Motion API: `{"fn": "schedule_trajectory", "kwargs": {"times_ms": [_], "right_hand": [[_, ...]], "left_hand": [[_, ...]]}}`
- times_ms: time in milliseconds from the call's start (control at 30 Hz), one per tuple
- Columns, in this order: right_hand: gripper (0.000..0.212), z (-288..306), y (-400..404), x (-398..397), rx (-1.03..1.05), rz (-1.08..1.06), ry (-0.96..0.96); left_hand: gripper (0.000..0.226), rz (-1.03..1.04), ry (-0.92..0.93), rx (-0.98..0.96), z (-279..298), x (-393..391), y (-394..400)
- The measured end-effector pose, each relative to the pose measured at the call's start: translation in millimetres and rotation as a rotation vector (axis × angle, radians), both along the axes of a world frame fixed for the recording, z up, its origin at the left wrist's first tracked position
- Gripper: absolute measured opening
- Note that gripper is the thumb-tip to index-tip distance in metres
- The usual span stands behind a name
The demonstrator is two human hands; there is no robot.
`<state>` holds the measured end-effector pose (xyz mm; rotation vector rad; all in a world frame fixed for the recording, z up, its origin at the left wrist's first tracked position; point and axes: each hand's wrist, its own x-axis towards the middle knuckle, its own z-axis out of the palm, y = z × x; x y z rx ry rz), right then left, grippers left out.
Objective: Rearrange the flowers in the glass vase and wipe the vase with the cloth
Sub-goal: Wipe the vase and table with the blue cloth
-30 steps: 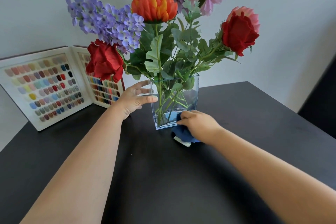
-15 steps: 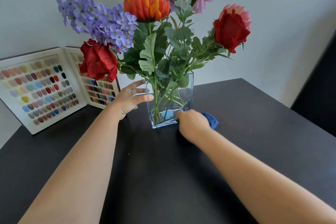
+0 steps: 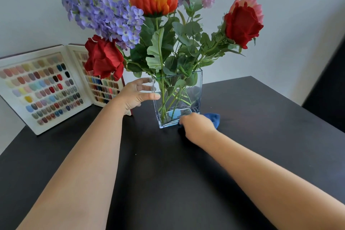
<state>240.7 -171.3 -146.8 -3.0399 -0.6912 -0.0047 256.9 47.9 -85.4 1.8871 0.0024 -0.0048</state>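
Observation:
A square clear glass vase [image 3: 194, 87] stands on the black table [image 3: 252, 136] and holds several flowers [image 3: 153, 0]: red, orange, purple, pink and white blooms with green leaves. My left hand [image 3: 136, 95] rests against the vase's left side, thumb on the front face and fingers spread behind the glass. My right hand [image 3: 197, 125] presses a blue cloth [image 3: 213, 118] against the vase's lower right corner at table level. Most of the cloth is hidden under that hand.
An open white display book of coloured nail swatches [image 3: 41, 87] stands behind and left of the vase, against the pale wall. A dark object [image 3: 328, 89] sits beyond the table's right edge.
My right hand has slid the cloth from the vase's front bottom round to its right bottom corner. My left hand has stayed on the vase's left side.

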Motion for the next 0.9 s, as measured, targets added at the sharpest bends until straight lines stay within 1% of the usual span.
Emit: {"fn": "schedule_trajectory", "kwargs": {"times_ms": [133, 200, 333, 467, 567, 633, 667, 733, 833, 867, 900], "right_hand": [[0.040, 6, -32, 10, 0.036, -0.159, 0.020], [0.036, 7, -31, 8, 0.020, -0.167, -0.002], [0.030, 3, 2, -5, -0.060, -0.019, -0.054], [0.029, -2, 36, -18, -0.070, 0.090, -0.088], [0.028, -6, 53, -24, -0.063, 0.264, -0.091], [0.034, -7, 50, -24, 0.007, 0.359, -0.041], [0.037, -6, 44, -23, 0.067, 0.397, 0.006], [0.036, 0, 28, -25, 0.233, 0.459, 0.082], [0.029, 19, 2, -31, 0.469, 0.437, 0.075], [0.028, 28, -5, -31, 0.526, 0.414, 0.067], [0.026, 38, -10, -30, 0.576, 0.389, 0.066]], "left_hand": [[0.068, 0.003, -0.001, 0.003, -1, -1, -1], [0.068, 0.009, -0.003, -0.011, -4, -1, -1], [0.069, 0.010, -0.004, -0.033, -5, -1, -3], [0.068, 0.014, -0.006, -0.039, -6, -1, -4], [0.068, 0.004, -0.011, -0.027, -6, 0, -3], [0.068, -0.005, -0.017, -0.020, -6, 1, -1], [0.067, -0.004, -0.023, -0.019, -7, 2, -1], [0.073, 0.014, -0.059, -0.001, -10, 3, 2], [0.097, 0.069, -0.157, 0.036, -21, -2, 7], [0.097, 0.103, -0.193, 0.025, -26, -6, 8], [0.090, 0.155, -0.229, -0.001, -30, -10, 9]]}}
